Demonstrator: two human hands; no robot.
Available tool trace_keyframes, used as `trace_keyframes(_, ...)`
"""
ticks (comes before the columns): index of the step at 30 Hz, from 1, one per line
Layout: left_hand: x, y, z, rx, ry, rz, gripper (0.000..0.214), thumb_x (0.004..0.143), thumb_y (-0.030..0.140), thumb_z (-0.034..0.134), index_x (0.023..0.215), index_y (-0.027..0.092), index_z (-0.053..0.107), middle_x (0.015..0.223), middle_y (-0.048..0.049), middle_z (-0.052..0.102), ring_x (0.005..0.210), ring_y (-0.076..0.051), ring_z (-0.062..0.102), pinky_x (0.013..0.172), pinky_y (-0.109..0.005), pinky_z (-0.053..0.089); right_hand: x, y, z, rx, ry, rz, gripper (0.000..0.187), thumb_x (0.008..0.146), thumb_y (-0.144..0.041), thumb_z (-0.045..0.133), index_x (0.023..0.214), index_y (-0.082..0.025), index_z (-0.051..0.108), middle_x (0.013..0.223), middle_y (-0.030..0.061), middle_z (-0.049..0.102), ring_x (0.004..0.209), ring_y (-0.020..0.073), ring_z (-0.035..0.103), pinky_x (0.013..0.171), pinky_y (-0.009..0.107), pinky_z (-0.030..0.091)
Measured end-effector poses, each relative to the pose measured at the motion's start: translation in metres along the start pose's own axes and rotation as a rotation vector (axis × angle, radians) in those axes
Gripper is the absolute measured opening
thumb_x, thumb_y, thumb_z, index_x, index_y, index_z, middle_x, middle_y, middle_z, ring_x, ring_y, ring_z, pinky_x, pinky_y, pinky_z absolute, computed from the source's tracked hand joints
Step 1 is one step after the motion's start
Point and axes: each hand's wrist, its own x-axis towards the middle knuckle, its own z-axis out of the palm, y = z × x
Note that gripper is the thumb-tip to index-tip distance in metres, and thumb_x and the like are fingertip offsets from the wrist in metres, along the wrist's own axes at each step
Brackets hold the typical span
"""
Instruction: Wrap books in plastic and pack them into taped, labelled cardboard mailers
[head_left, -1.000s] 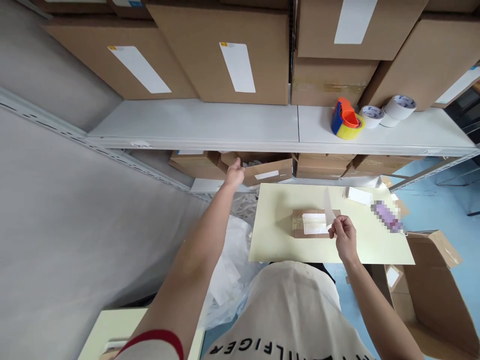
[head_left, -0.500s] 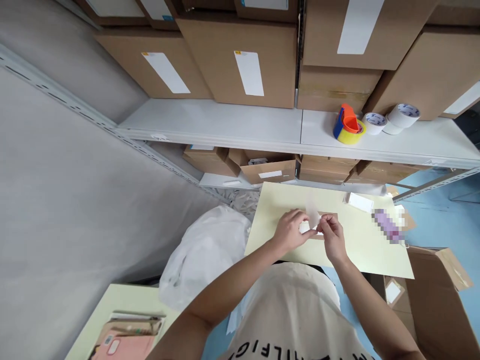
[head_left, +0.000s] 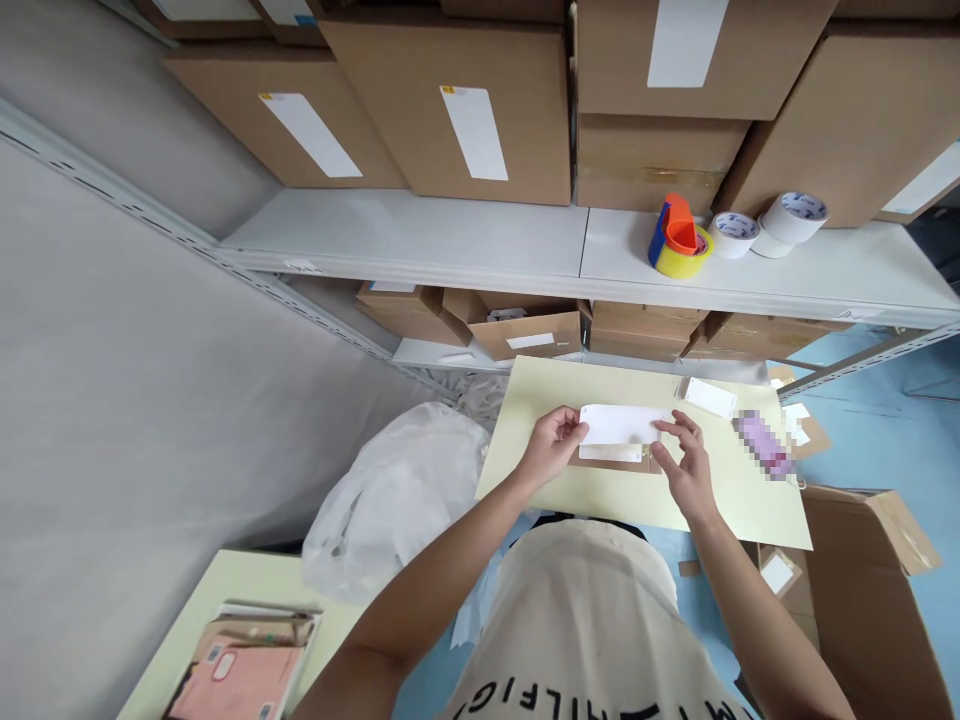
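Observation:
My left hand (head_left: 556,445) pinches the left end of a white paper label (head_left: 622,424). The sheet lies stretched out between both hands. At its right end, the fingers of my right hand (head_left: 685,458) touch or hover by the edge, with the thumb apart from them; contact is hard to make out. Beneath the sheet, partly covered by it, a small flat brown cardboard package (head_left: 619,465) rests on the pale yellow table (head_left: 525,400). A second white label (head_left: 611,453) shows on the package.
A white stack of labels (head_left: 709,397) and a blurred purple item (head_left: 763,444) lie on the table's right. A tape dispenser (head_left: 679,245) and tape rolls (head_left: 735,232) stand on the shelf ahead. A plastic bag (head_left: 390,500) is at left, an open carton (head_left: 862,590) at right.
The white sheet, upright and narrow between my close hands before, is now spread flat across. My hands have moved apart, and my right fingers have opened. The view has shifted slightly.

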Motion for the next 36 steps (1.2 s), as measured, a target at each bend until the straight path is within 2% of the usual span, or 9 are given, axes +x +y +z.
trace_keyframes(5, -0.002, -0.018, 0.008, -0.049, -0.017, -0.16, 0.032, 0.07, 0.048, 0.068, 0.069, 0.018, 0.057, 0.066, 0.0014, 0.061, 0.063, -0.012, 0.056, 0.064, -0.025, 0.046, -0.001, 0.014, -0.005, 0.133, -0.053, 0.195, 0.033, 0.077, -0.055, 0.067, 0.084, -0.023, 0.073, 0.09, 0.0078, 0.073, 0.092, 0.026, 0.064, 0.086, 0.043, 0.047)
trace_keyframes(10, -0.016, -0.059, 0.008, 0.118, -0.017, -0.331, 0.031, 0.07, 0.049, 0.067, 0.064, 0.019, 0.061, 0.059, 0.0005, 0.062, 0.055, -0.013, 0.056, 0.059, -0.026, 0.045, -0.014, 0.041, -0.006, 0.082, -0.126, 0.348, 0.038, 0.069, -0.058, 0.072, 0.075, -0.02, 0.074, 0.076, 0.0064, 0.073, 0.07, 0.0201, 0.059, 0.068, 0.036, 0.047)
trace_keyframes(15, -0.015, -0.087, 0.005, 0.181, 0.019, -0.374, 0.03, 0.068, 0.049, 0.067, 0.066, 0.02, 0.061, 0.063, -0.0002, 0.062, 0.057, -0.014, 0.055, 0.058, -0.025, 0.044, -0.011, 0.06, -0.006, 0.147, -0.186, 0.443, 0.046, 0.061, -0.064, 0.076, 0.071, -0.019, 0.072, 0.069, 0.0051, 0.07, 0.063, 0.0181, 0.057, 0.06, 0.033, 0.045)
trace_keyframes(20, -0.014, -0.078, 0.012, 0.15, 0.144, -0.406, 0.033, 0.075, 0.052, 0.065, 0.08, 0.021, 0.056, 0.08, -0.0012, 0.062, 0.069, -0.014, 0.058, 0.058, -0.023, 0.045, -0.003, 0.05, -0.009, 0.267, -0.224, 0.4, 0.035, 0.064, -0.056, 0.078, 0.072, -0.023, 0.073, 0.072, 0.0032, 0.07, 0.066, 0.0168, 0.057, 0.061, 0.031, 0.046)
trace_keyframes(24, -0.026, -0.065, 0.025, -0.088, 0.018, -0.565, 0.046, 0.069, 0.055, 0.071, 0.094, 0.02, 0.055, 0.093, -0.004, 0.064, 0.076, -0.014, 0.061, 0.059, -0.023, 0.049, -0.002, 0.043, -0.01, 0.328, -0.165, 0.347, 0.026, 0.067, -0.05, 0.078, 0.073, -0.025, 0.073, 0.075, 0.003, 0.07, 0.069, 0.0172, 0.057, 0.059, 0.03, 0.044)
trace_keyframes(26, -0.03, -0.063, 0.031, -0.208, -0.025, -0.597, 0.048, 0.065, 0.056, 0.075, 0.09, 0.019, 0.056, 0.087, -0.0027, 0.064, 0.073, -0.013, 0.06, 0.06, -0.023, 0.05, -0.001, 0.043, -0.006, 0.347, -0.136, 0.343, 0.025, 0.066, -0.049, 0.079, 0.074, -0.026, 0.073, 0.077, 0.0032, 0.071, 0.07, 0.0174, 0.057, 0.059, 0.03, 0.044)
trace_keyframes(29, -0.032, -0.065, 0.033, -0.249, 0.068, -0.574, 0.045, 0.062, 0.055, 0.077, 0.078, 0.017, 0.058, 0.074, 0.0005, 0.061, 0.064, -0.01, 0.056, 0.056, -0.021, 0.049, -0.002, 0.049, 0.001, 0.333, -0.129, 0.367, 0.027, 0.066, -0.05, 0.079, 0.074, -0.025, 0.073, 0.076, 0.0031, 0.071, 0.07, 0.0172, 0.058, 0.062, 0.031, 0.046)
trace_keyframes(32, -0.026, -0.072, 0.028, -0.177, 0.163, -0.539, 0.038, 0.064, 0.051, 0.076, 0.071, 0.017, 0.06, 0.063, 0.0022, 0.059, 0.056, -0.009, 0.053, 0.051, -0.02, 0.046, -0.004, 0.059, 0.008, 0.284, -0.167, 0.4, 0.032, 0.065, -0.053, 0.078, 0.076, -0.023, 0.074, 0.079, 0.0046, 0.072, 0.072, 0.0178, 0.059, 0.065, 0.033, 0.047)
trace_keyframes(36, -0.009, -0.081, 0.019, -0.023, 0.186, -0.5, 0.024, 0.071, 0.039, 0.071, 0.066, 0.017, 0.063, 0.058, 0.002, 0.061, 0.053, -0.01, 0.057, 0.05, -0.02, 0.046, -0.004, 0.071, 0.016, 0.171, -0.223, 0.423, 0.042, 0.066, -0.057, 0.074, 0.084, -0.019, 0.074, 0.078, 0.0057, 0.071, 0.066, 0.0159, 0.055, 0.062, 0.032, 0.045)
